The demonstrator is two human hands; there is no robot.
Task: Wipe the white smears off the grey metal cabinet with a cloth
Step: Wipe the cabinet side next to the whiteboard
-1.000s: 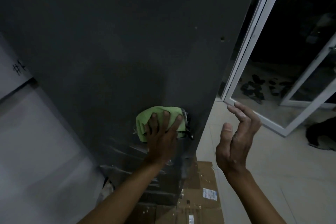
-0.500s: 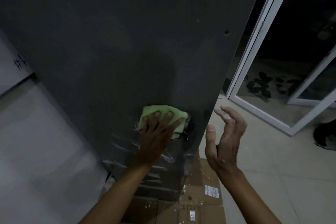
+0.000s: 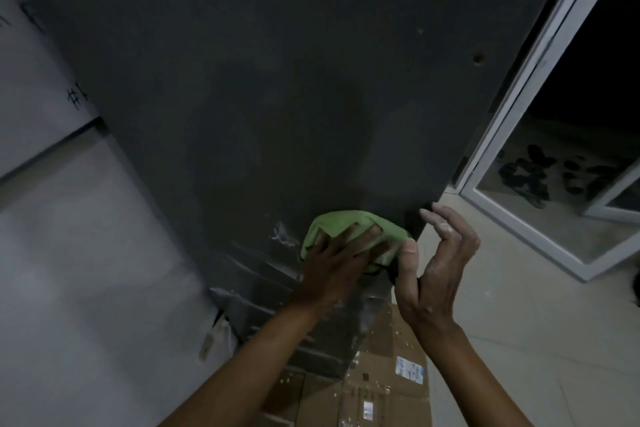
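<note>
This looks like a dim room in a home or small premises, perhaps one being fitted out. A tall grey metal cabinet [image 3: 277, 80] stands on flattened cardboard [image 3: 388, 378] laid over a pale tiled floor [image 3: 519, 305], beside a plain white wall [image 3: 86, 253]. To the right a white-framed glass sliding door [image 3: 540, 87] opens onto darkness, with dark shoes or sandals [image 3: 530, 180] scattered outside it.

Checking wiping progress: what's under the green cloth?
The cabinet panel; the left hand presses the cloth flat on it. Any smears beneath are covered; some show beside it.
</note>
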